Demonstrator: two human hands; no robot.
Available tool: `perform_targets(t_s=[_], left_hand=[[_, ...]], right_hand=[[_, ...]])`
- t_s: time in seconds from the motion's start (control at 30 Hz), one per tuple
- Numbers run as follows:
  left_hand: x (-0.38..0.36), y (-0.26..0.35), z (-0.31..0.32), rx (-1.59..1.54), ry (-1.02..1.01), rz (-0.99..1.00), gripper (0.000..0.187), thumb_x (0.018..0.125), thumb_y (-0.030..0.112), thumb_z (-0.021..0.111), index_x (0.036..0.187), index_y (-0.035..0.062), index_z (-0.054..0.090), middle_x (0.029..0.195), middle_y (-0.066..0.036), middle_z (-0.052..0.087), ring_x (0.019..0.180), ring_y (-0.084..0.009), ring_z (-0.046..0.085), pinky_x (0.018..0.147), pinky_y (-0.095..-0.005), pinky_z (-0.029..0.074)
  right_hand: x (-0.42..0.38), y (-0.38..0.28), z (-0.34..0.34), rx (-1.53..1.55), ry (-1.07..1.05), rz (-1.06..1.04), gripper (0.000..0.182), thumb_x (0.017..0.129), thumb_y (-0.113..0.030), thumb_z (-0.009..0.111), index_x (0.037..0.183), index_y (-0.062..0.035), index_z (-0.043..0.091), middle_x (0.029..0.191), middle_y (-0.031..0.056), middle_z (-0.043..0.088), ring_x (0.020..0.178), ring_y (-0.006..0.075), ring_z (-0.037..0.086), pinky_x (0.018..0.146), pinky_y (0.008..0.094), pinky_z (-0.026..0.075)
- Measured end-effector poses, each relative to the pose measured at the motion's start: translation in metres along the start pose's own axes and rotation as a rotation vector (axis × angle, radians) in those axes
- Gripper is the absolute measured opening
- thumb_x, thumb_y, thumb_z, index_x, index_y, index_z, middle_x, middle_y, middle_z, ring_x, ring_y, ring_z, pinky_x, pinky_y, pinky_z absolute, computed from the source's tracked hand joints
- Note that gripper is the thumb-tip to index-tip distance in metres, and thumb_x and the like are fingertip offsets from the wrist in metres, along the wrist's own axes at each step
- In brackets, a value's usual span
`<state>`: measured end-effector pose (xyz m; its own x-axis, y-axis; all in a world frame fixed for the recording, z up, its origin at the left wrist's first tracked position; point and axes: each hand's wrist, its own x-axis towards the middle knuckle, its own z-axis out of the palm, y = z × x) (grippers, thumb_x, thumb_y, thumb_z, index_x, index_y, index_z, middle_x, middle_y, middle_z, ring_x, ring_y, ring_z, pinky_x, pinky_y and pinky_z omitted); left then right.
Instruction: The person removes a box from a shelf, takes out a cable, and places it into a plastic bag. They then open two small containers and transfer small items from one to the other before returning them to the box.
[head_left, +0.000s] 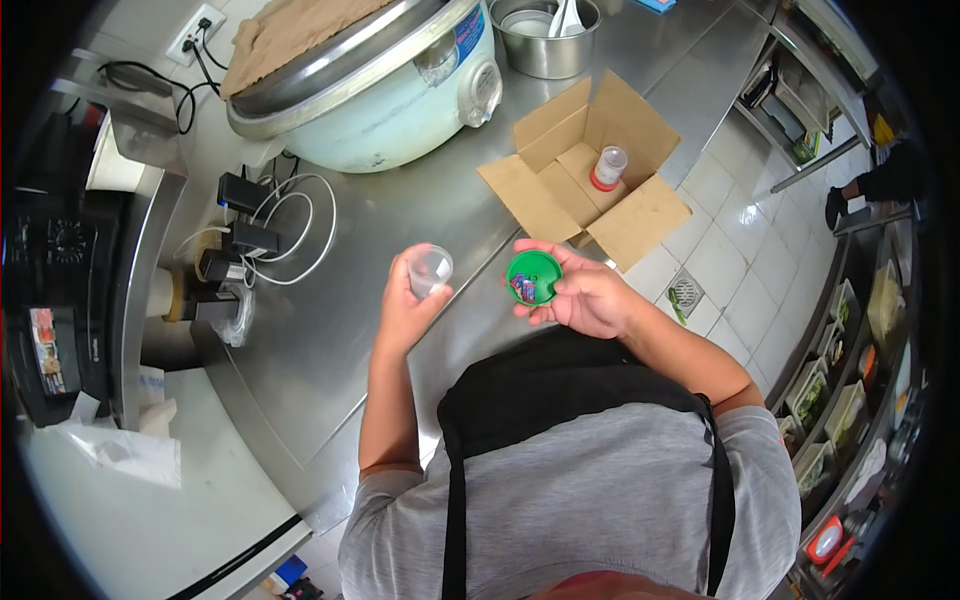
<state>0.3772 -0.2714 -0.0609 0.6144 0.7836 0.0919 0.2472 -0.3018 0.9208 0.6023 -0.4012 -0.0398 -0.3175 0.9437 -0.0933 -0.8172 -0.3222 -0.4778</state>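
Note:
My left hand is wrapped round a small clear plastic cup, its mouth tilted toward me. In my right hand lies a round green lid, gripped between thumb and fingers. Inside the lid are small red and blue pieces, too small to name. The two hands are apart, above the steel counter. Just beyond my right hand stands an open cardboard box. One clear cup with a red lid rests inside it, lid side down.
A large pale-blue cooker with a brown cloth stands at the back left. Behind the box is a steel pot with utensils. Black adapters and white cables lie at the left. Another person's leg shows far right.

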Motion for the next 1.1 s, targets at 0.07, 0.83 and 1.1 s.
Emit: perform_targets(t_s=[0.07, 0.83, 1.1], left_hand=[[-0.004, -0.038, 0.013, -0.079, 0.113, -0.124, 0.051, 0.068, 0.003, 0.061, 0.115, 0.0033, 0.040, 0.101, -0.005, 0.046, 0.091, -0.0138, 0.047, 0.080, -0.0268, 0.039], [-0.008, -0.083, 0.023, 0.397, 0.396, -0.108, 0.053, 0.063, 0.011, 0.067, 0.111, 0.0063, 0.045, 0.103, -0.014, 0.051, 0.098, -0.0289, 0.047, 0.086, -0.0367, 0.037], [-0.009, -0.085, 0.023, 0.399, 0.403, -0.089, 0.053, 0.062, 0.015, 0.068, 0.110, 0.0087, 0.046, 0.103, -0.012, 0.052, 0.100, -0.0300, 0.045, 0.087, -0.0394, 0.034]], right_hand=[[0.003, 0.006, -0.009, 0.063, 0.046, 0.062, 0.051, 0.077, -0.003, 0.043, 0.126, -0.0120, 0.032, 0.105, 0.0115, 0.049, 0.093, 0.0274, 0.055, 0.074, 0.0322, 0.046], [0.009, 0.014, 0.023, -0.187, 0.215, 0.199, 0.043, 0.079, -0.001, 0.044, 0.120, -0.0114, 0.038, 0.095, 0.0077, 0.050, 0.078, 0.0178, 0.056, 0.066, 0.0265, 0.046], [0.005, 0.010, 0.029, -0.176, 0.180, 0.194, 0.047, 0.076, 0.003, 0.042, 0.121, -0.0102, 0.037, 0.094, 0.0088, 0.051, 0.078, 0.0190, 0.056, 0.067, 0.0271, 0.046]])
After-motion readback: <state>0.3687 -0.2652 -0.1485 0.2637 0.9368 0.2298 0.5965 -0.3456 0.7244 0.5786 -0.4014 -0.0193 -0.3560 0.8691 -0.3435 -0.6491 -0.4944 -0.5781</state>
